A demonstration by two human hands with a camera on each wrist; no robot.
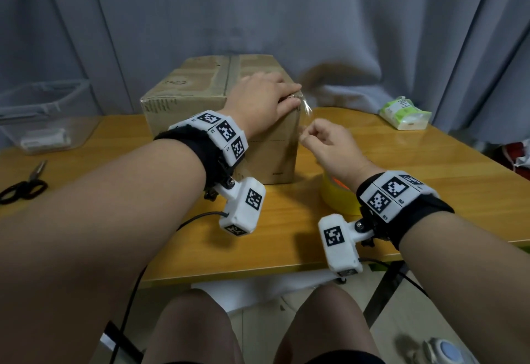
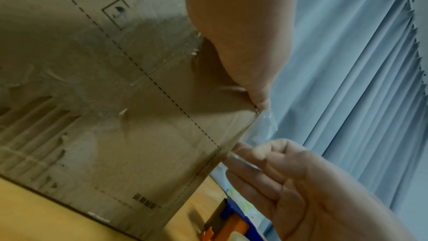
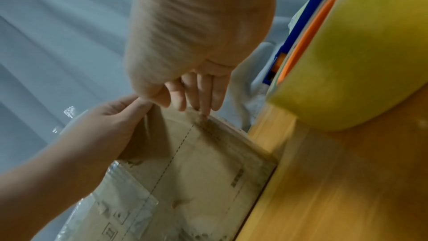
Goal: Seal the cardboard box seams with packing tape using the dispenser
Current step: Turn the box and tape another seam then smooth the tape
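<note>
A worn cardboard box (image 1: 200,96) stands on the wooden table (image 1: 415,162). My left hand (image 1: 266,98) lies over its near right top corner, fingers stretched out, pressing the upper end of a clear tape strip (image 1: 306,106) onto the box (image 2: 115,98). The tape (image 2: 266,125) hangs loose beside the box's right vertical edge. My right hand (image 1: 318,137) pinches the tape's lower end between thumb and forefinger, just off that edge. The dispenser with its yellow roll (image 1: 337,195) stands on the table under my right wrist, blue and orange parts (image 2: 231,221) showing; the roll (image 3: 359,52) looms large.
Black scissors (image 1: 24,185) lie at the table's left. A clear plastic bin (image 1: 43,117) sits back left and a tissue pack (image 1: 404,112) back right. Grey curtain hangs close behind the box. Cables run from both wrist cameras off the near table edge.
</note>
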